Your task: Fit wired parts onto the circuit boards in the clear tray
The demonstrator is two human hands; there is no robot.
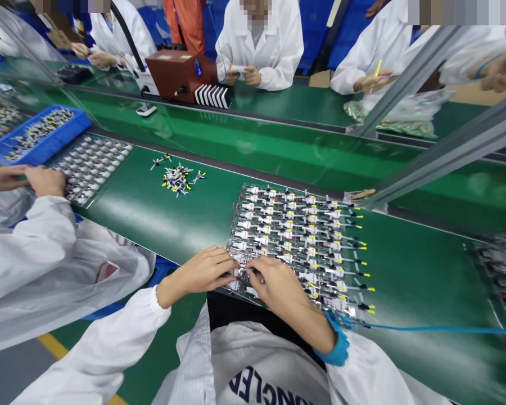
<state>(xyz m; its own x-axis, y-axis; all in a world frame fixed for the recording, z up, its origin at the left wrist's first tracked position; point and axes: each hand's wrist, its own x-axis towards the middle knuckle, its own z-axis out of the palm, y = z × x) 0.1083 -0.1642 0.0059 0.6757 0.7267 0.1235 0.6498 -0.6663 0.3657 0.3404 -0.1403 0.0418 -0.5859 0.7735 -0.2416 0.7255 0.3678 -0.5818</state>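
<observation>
- Currently, the person's left hand point(204, 270) and right hand point(276, 287) work together at the near edge of a clear plastic tray point(295, 195), which lies on a green conveyor belt point(417, 270) at lower center.
- Fingers: the right fingers point(257, 271) are pinched closed on something small, apparently a wired component point(247, 271), though they hide most of it. The left fingers point(230, 264) curl toward the same spot; whether they are grasping cannot be told.
- Step in view: both hands are working on the closest row of parts.
- Clear tray: it holds neat rows of white-bodied parts with thin wires and yellow-and-black tips.
- Upper left: a blue plastic bin point(46, 152) holds a heap of small parts with yellow tips.
- Beside the bin: a second tray of white parts point(88, 166) sits under a co-worker's hands point(45, 181).
- Center belt: a loose pile of similar parts point(177, 180) lies outside any container.
- Upper right: a clear plastic bag point(407, 115) holds green items.
- Right wrist: a blue strap point(337, 349) trails a blue cord point(438, 330) to the right.
</observation>
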